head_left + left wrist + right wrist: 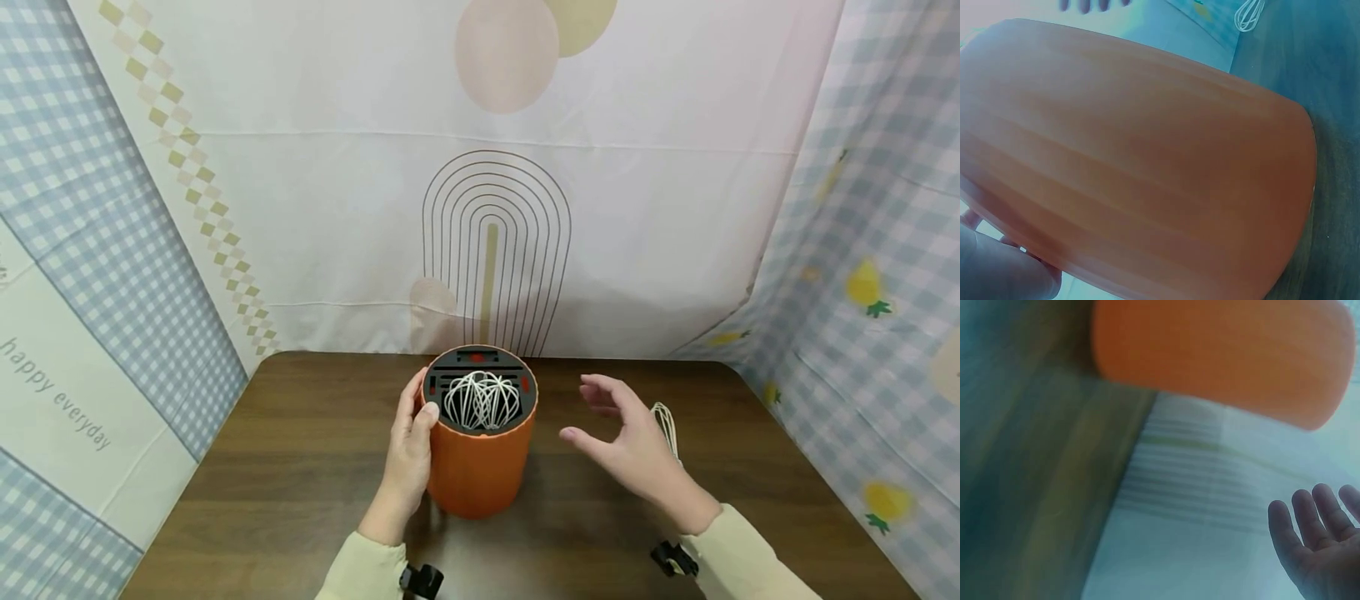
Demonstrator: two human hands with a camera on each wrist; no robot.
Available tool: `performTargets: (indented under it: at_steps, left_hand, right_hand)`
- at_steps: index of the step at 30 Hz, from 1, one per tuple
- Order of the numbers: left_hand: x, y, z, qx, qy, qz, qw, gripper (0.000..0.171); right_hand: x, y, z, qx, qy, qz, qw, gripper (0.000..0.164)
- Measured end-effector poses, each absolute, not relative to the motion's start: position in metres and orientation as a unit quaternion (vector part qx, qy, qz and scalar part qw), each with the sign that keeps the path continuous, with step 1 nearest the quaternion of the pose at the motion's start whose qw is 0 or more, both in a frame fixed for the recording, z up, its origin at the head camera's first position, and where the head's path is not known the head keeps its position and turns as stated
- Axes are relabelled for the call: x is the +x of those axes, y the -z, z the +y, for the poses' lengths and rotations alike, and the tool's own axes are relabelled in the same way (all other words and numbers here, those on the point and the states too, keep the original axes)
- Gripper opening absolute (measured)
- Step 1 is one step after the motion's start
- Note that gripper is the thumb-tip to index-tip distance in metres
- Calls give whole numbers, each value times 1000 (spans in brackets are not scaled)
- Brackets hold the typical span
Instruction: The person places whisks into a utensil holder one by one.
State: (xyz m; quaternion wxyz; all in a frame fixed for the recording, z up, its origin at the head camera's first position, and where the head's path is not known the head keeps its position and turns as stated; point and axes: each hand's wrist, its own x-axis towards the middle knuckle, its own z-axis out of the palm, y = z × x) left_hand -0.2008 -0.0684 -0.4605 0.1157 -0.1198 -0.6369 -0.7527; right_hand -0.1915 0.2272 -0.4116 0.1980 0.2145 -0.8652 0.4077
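An orange cylindrical utensil holder [480, 471] with a black slotted top [452, 360] stands upright on the table. White wire whisk loops [482, 400] bulge up from its top. My left hand [408, 450] grips the holder's left side, thumb at the rim and fingers round the wall. To the right of the holder, my right hand [637, 442] is held apart from it with nothing in its grasp, fingers loosely bent and thumb spread. Partly hidden behind that hand are more pale wire loops [666, 425], which also show in the left wrist view [1249, 14].
The brown wooden table [315, 467] runs back to a white patterned cloth [337, 233]. Blue checked cloth hangs at the left [97, 167] and the right [817, 275].
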Motion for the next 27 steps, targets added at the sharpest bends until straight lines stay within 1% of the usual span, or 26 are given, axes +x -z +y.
performTargets:
  at_steps: [6,12,21,27]
  left_hand:
    - [-200,460,-68,-121,754,-635,114,50]
    - [-200,459,-69,-118,747,-645,113,51]
    - [-200,459,-68,-118,747,-645,111,50]
    - [-200,459,-69,-116,746,-646,113,49]
  right_hand:
    - [-190,436,263,147,-386,-896,163,70]
    - [-189,460,299,93,-351,-919,152,72]
    - [-182,476,337,39,-345,-929,126,78]
    - [-184,487,356,-11,-344,-935,79,86]
